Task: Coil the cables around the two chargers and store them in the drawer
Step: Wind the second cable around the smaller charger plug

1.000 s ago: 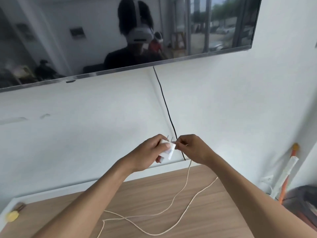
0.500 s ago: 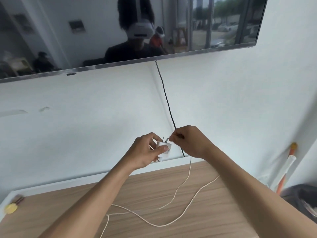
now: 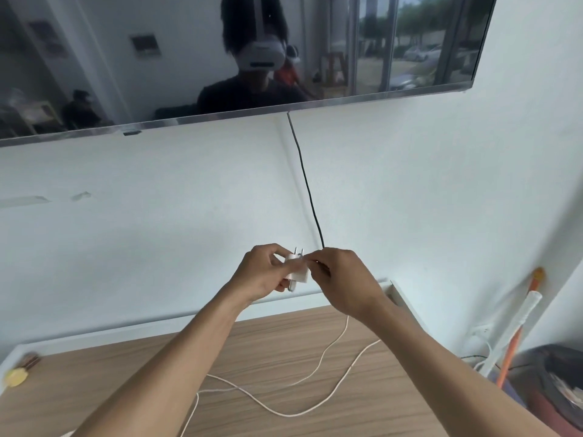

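A small white charger (image 3: 298, 269) with two metal prongs pointing up is held in front of the wall, above the wooden top. My left hand (image 3: 260, 272) grips its body from the left. My right hand (image 3: 342, 279) pinches the thin white cable (image 3: 318, 365) right at the charger's upper edge. The cable hangs down from under my right hand and lies in loose loops across the wooden surface (image 3: 110, 380). No second charger and no drawer are in view.
A wall-mounted TV (image 3: 157, 58) hangs above, with a black cord (image 3: 307, 184) running down the wall behind my hands. A yellow object (image 3: 15, 376) lies at the far left of the top. An orange-and-white pole (image 3: 520, 320) leans in the right corner beside a dark bin (image 3: 555, 383).
Both hands have risen slightly with the charger. My right hand has carried the cable up and over the charger's top by the prongs, pulling slack off the wooden surface.
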### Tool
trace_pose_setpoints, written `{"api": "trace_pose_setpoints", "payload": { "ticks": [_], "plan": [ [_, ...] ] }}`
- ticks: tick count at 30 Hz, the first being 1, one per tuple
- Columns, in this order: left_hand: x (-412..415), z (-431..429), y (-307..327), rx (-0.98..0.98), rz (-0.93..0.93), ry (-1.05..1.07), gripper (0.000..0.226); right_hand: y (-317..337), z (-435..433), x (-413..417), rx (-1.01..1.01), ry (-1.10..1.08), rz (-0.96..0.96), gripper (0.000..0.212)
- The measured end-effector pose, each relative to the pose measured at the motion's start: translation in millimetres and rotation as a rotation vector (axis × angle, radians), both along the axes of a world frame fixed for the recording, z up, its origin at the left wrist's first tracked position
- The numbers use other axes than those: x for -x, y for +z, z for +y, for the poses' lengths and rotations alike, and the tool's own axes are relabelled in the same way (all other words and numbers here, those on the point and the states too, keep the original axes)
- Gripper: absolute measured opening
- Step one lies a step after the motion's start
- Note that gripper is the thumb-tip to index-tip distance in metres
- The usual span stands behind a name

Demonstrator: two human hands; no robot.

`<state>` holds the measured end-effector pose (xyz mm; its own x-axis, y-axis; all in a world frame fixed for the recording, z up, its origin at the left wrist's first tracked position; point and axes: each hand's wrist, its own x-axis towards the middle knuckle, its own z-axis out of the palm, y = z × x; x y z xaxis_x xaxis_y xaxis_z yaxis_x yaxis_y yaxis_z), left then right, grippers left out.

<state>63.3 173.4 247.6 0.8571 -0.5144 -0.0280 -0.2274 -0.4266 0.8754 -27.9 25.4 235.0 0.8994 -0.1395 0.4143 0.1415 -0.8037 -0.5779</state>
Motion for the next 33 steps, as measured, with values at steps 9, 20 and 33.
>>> {"api": "trace_pose_setpoints", "payload": {
  "ticks": [9,20,33],
  "plan": [
    [-1.8,-4.3,8.7,0.332,0.411,0.097,0.035,-42.0,16.8,17.2,-0.074,-0.018,-0.254,0.024],
    [2.0,-2.6,11.0,0.320,0.268,-0.113,0.035,-34.7,1.8,9.5,-0.543,0.030,-0.041,0.013],
    [8.7,13.8,10.1,-0.059,-0.016,-0.323,0.019,-0.3,-25.6,-16.7,-0.281,0.024,0.257,0.018]
  ]
}}
